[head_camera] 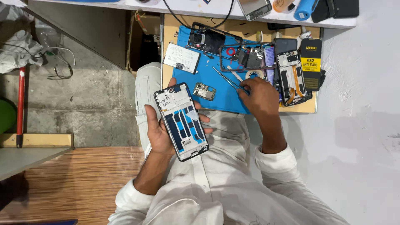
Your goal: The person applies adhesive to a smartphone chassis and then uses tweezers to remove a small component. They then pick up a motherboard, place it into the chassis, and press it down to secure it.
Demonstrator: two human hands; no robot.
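My left hand [160,129] holds an opened phone frame [181,121] over my lap, its inner side up, with blue and white panels showing. My right hand [260,98] rests on the blue work mat [208,79] and grips thin metal tweezers [227,79] that point up and to the left. A small green circuit board [204,91] lies on the mat between the two hands. A white phone battery [181,58] lies at the mat's left edge.
Other opened phones [291,77] and a bare phone frame [248,56] lie at the back and right of the mat, beside a black and yellow flat package [311,62]. A white shelf edge [233,12] with tools runs behind. A red-handled stick [20,106] stands at the left.
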